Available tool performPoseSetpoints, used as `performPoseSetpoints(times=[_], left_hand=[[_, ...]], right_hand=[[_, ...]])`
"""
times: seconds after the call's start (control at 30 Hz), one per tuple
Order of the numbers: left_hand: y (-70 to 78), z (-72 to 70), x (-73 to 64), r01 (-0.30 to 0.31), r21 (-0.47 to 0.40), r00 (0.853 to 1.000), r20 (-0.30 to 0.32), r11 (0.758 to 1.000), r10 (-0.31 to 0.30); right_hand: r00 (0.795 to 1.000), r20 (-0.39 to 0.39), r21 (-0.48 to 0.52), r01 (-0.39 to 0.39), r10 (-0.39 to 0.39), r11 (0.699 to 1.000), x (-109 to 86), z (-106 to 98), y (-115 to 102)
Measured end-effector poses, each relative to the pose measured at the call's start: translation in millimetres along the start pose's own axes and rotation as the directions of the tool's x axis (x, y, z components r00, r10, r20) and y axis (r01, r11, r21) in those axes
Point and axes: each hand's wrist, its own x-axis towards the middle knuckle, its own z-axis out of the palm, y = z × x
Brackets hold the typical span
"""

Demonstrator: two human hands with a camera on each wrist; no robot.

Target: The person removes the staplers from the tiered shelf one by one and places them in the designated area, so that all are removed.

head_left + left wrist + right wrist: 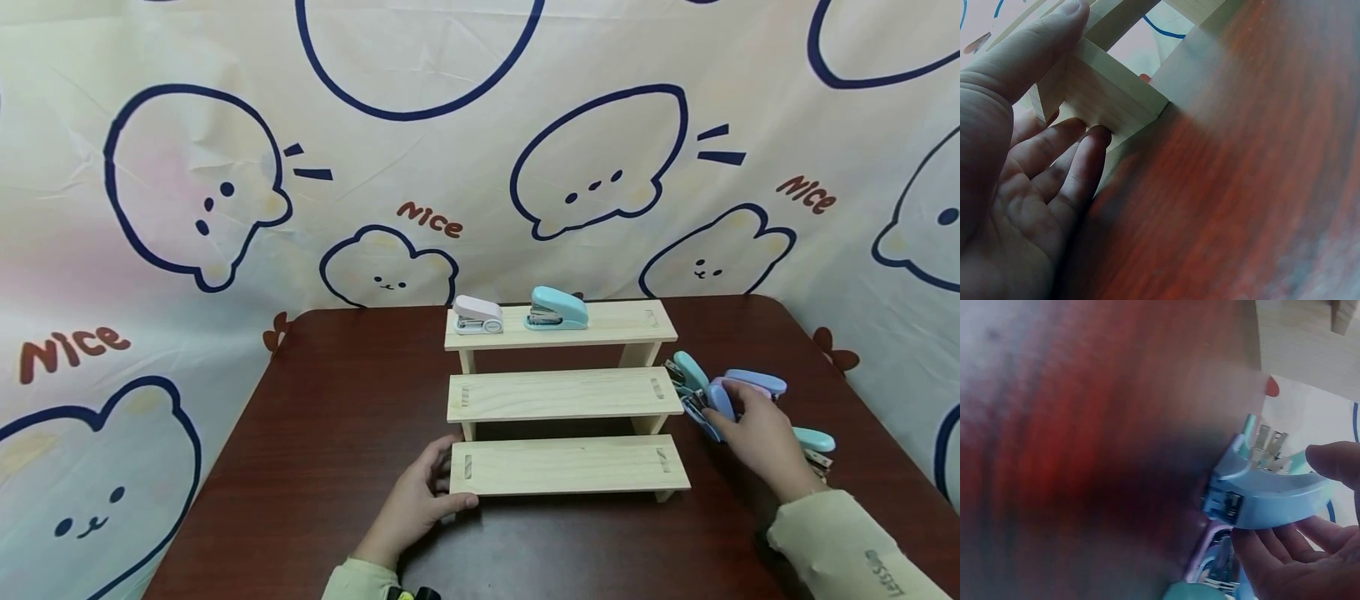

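A three-step wooden shelf (566,467) stands on the table. My left hand (416,500) holds the left end of its lowest step, thumb over the board and fingers curled by the side panel (1113,94). To the right of the shelf, my right hand (761,437) grips a light blue stapler (1279,500) between thumb and fingers. Around it lie other staplers: a teal one (690,369), a blue one (757,381) and, by the wrist, another teal one (813,439). On the top step sit a pale pink stapler (477,315) and a teal stapler (557,308), side by side.
The dark brown table (337,400) extends on both sides of the shelf. Behind it hangs a pale cloth (480,167) printed with cartoon faces, close to the top step.
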Motion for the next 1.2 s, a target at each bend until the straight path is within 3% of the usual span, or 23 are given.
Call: performPoseSetpoints(times=[0.33, 0.57, 0.77, 1.2], left_hand=[[2.3, -1.1, 0.4, -0.006, -0.014, 1.0, 0.001, 1.0, 0.006], [2.4, -1.0, 0.7, -0.012, -0.01, 1.0, 0.02, 1.0, 0.012], [1.2, -1.8, -5.5, 0.014, -0.016, 1.0, 0.021, 1.0, -0.014], [2.5, -2.1, -5.0, 0.001, -0.011, 0.999, 0.032, 1.0, -0.001]], right_hand=[[0.998, 0.059, -0.023, -0.036, 0.037, 0.999, 1.9, 4.5, 10.5], [0.993, 0.112, -0.045, -0.044, 0.049, 0.998, 3.8, -5.0, 21.6], [0.99, 0.13, -0.052, -0.045, 0.052, 0.998, 1.6, -4.5, 25.2], [0.998, 0.014, 0.031, -0.057, 0.056, 0.998, -12.5, -6.0, 24.4]])
